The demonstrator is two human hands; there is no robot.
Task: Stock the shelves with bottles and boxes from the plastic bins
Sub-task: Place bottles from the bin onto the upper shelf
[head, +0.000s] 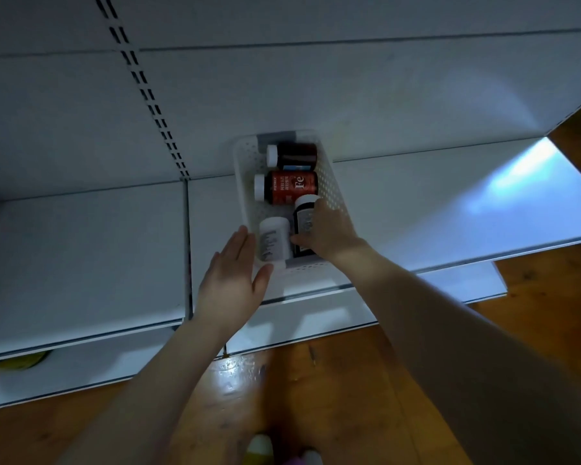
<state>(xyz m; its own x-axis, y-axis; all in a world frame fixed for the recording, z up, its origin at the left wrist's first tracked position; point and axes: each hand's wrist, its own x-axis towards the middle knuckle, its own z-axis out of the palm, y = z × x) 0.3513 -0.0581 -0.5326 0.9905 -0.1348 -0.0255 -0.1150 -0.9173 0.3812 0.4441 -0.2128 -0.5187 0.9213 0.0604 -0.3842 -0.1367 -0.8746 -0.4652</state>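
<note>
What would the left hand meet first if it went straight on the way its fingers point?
Probably the left wall of the bin, right at the fingertips of the left hand, with the white bottle just behind; depth is hard to judge.

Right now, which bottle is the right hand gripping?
The black bottle at the bin's near right; the right hand curls round it. The white bottle, red bottle and brown bottle lie free.

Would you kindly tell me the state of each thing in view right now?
plastic bin: on shelf, holds four bottles.
dark bottle: capped, lying on its side.
red bottle: capped, lying on its side.
white bottle: lying down.
black bottle: capped, gripped.
left-hand grip: open, beside bin.
right-hand grip: holds black bottle.
</note>
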